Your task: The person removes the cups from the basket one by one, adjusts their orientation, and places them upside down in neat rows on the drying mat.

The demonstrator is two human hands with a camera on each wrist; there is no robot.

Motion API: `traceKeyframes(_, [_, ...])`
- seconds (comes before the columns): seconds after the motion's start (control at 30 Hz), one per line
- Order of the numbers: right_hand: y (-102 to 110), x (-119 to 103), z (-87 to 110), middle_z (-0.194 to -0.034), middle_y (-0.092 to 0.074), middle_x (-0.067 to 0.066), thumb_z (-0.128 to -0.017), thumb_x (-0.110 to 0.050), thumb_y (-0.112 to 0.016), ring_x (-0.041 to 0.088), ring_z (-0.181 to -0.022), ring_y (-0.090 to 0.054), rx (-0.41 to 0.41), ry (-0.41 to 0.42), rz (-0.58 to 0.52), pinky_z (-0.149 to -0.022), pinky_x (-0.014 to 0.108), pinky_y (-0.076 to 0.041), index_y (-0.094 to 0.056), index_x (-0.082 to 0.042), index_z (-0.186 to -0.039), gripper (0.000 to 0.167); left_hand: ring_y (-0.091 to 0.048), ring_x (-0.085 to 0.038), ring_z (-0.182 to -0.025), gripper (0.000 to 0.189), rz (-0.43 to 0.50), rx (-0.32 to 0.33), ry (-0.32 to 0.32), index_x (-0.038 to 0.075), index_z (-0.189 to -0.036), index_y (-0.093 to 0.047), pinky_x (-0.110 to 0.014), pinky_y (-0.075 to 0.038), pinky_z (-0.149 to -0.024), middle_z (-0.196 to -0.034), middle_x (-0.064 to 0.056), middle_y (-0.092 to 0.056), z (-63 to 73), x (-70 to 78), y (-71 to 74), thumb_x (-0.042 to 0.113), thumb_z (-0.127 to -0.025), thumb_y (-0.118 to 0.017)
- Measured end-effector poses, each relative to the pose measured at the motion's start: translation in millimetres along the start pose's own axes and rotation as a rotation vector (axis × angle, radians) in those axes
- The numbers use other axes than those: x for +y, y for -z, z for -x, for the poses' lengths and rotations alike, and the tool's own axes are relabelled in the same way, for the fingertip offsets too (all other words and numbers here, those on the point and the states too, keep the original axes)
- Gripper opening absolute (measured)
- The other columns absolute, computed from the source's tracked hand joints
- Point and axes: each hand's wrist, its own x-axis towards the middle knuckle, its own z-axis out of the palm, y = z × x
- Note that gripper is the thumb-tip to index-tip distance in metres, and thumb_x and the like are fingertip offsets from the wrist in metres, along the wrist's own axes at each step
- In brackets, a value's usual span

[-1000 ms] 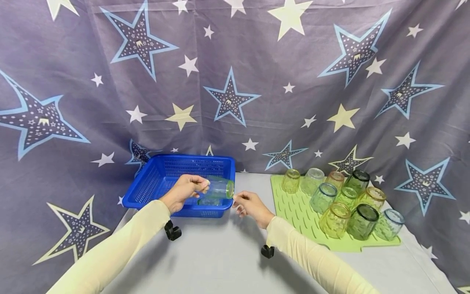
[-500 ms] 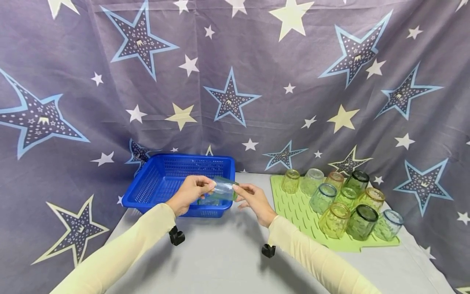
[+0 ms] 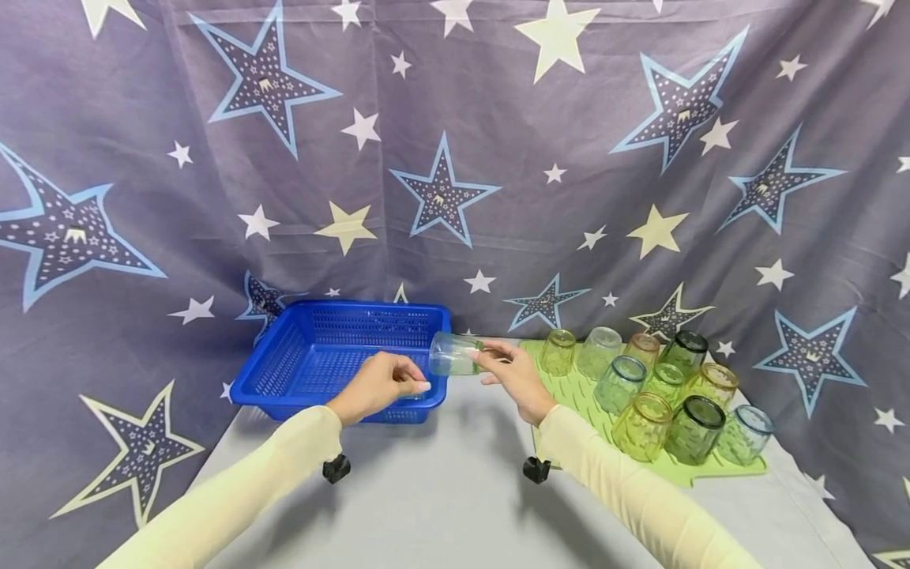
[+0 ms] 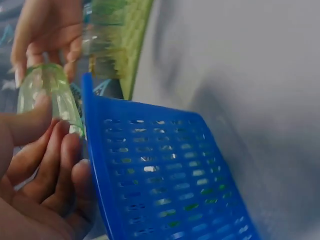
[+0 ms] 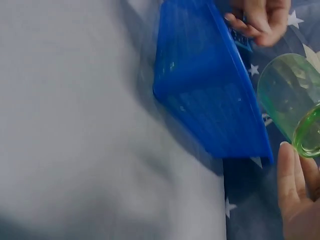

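Observation:
A clear, green-tinted drinking glass point(image 3: 453, 354) lies sideways in the air over the right rim of the blue basket point(image 3: 341, 411). My right hand point(image 3: 517, 375) grips its right end between thumb and fingers. In the right wrist view, that end of the glass point(image 5: 290, 92) shows a bright green ring. My left hand point(image 3: 384, 383) is over the basket's front rim, left of the glass and apart from it, fingers loosely bent with nothing visibly held. Part of the basket's inside is hidden behind the left hand.
On the right, a light green drying mat point(image 3: 569, 395) bears several coloured glasses, among them a yellow glass point(image 3: 642, 427) and a dark green glass point(image 3: 697, 431). A star-patterned curtain point(image 3: 441, 261) hangs behind the grey-white table point(image 3: 441, 490).
The right hand has taken hold of the glass's right end and carried it right and slightly up. The left hand has let go of the glass and dropped lower.

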Motion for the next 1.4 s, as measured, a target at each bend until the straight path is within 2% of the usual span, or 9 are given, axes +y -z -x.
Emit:
traceKeyframes(0.1, [13,-1,-0.7,-0.116,-0.063,0.014,-0.09,-0.031,-0.082,0.022,-0.103,-0.068,0.02,-0.012,0.017,-0.089,0.049,-0.057,-0.066,-0.008,-0.133,0.051,-0.065,-0.009,-0.076,0.012,-0.146,-0.058,-0.097,0.018,-0.091,-0.077,-0.032,-0.055,-0.071,-0.081,0.011,-0.07,1.2,4.2,-7.3,0.029,-0.09,-0.083])
traceKeyframes(0.17, [21,-1,-1.1,-0.117,-0.062,0.014,-0.091,-0.032,-0.082,0.022,-0.103,-0.067,0.029,-0.017,0.033,-0.089,0.048,-0.057,-0.066,-0.008,-0.134,0.052,-0.064,-0.006,-0.074,0.014,-0.22,-0.074,-0.142,0.016,-0.092,-0.078,-0.03,-0.055,-0.07,-0.081,0.011,-0.069,2.5,8.3,-11.1,0.028,-0.089,-0.083])
traceKeyframes(0.33, [38,-3,0.3,-0.12,-0.06,0.016,-0.092,-0.029,-0.08,0.023,-0.102,-0.063,0.031,-0.019,0.089,-0.086,0.042,-0.059,-0.063,-0.006,-0.137,0.053,-0.065,-0.006,-0.076,0.018,-0.397,-0.042,-0.216,0.01,-0.094,-0.081,-0.031,-0.055,-0.07,-0.083,0.008,-0.072,3.5,15.9,-17.2,0.025,-0.087,-0.085])
traceKeyframes(0.5, [54,-4,0.4,-0.12,-0.058,0.016,-0.092,-0.029,-0.08,0.022,-0.097,-0.063,0.043,-0.035,0.172,-0.08,0.034,-0.058,-0.062,-0.004,-0.139,0.056,-0.064,-0.009,-0.075,0.012,-0.511,-0.01,-0.274,0.012,-0.087,-0.081,-0.032,-0.055,-0.069,-0.082,0.006,-0.071,3.6,19.3,-20.2,0.023,-0.086,-0.086])
traceKeyframes(0.6, [65,-5,0.8,-0.125,-0.057,0.018,-0.093,-0.028,-0.079,0.023,-0.099,-0.063,0.045,-0.049,0.245,-0.079,0.033,-0.057,-0.061,-0.004,-0.14,0.056,-0.06,-0.008,-0.073,0.011,-0.544,0.002,-0.302,0.016,-0.081,-0.079,-0.031,-0.054,-0.066,-0.08,0.008,-0.068,4.4,19.8,-21.1,0.024,-0.086,-0.086])
traceKeyframes(0.73, [79,-7,1.0,-0.132,-0.056,0.022,-0.094,-0.026,-0.078,0.03,-0.109,-0.06,0.02,-0.06,0.354,-0.084,0.041,-0.057,-0.06,-0.003,-0.14,0.054,-0.057,-0.007,-0.071,0.013,-0.558,0.01,-0.322,0.018,-0.078,-0.077,-0.03,-0.052,-0.064,-0.079,0.009,-0.065,4.8,18.1,-21.6,0.024,-0.086,-0.086])
traceKeyframes(0.97, [104,-12,-0.4,-0.135,-0.062,0.022,-0.091,-0.022,-0.078,0.039,-0.122,-0.058,-0.029,-0.003,0.641,-0.096,0.052,-0.051,-0.062,-0.003,-0.138,0.052,-0.055,-0.007,-0.071,0.015,-0.558,0.017,-0.326,0.019,-0.077,-0.076,-0.03,-0.051,-0.063,-0.078,0.01,-0.063,3.8,17.0,-21.0,0.024,-0.086,-0.086])
traceKeyframes(1.17, [121,-15,-0.2,-0.134,-0.062,0.026,-0.09,-0.019,-0.079,0.044,-0.12,-0.06,-0.065,0.058,0.845,-0.098,0.058,-0.048,-0.063,0.002,-0.135,0.053,-0.056,-0.009,-0.073,0.015,-0.552,0.002,-0.319,0.018,-0.078,-0.075,-0.032,-0.052,-0.065,-0.079,0.01,-0.061,4.9,17.6,-20.0,0.024,-0.087,-0.085])
traceKeyframes(1.4, [138,-16,0.0,-0.13,-0.065,0.025,-0.086,-0.019,-0.082,0.046,-0.117,-0.062,-0.061,0.081,0.982,-0.099,0.06,-0.047,-0.065,0.003,-0.133,0.054,-0.055,-0.009,-0.073,0.014,-0.54,0.001,-0.32,0.017,-0.08,-0.074,-0.032,-0.052,-0.066,-0.078,0.009,-0.058,5.6,16.5,-20.6,0.023,-0.088,-0.085])
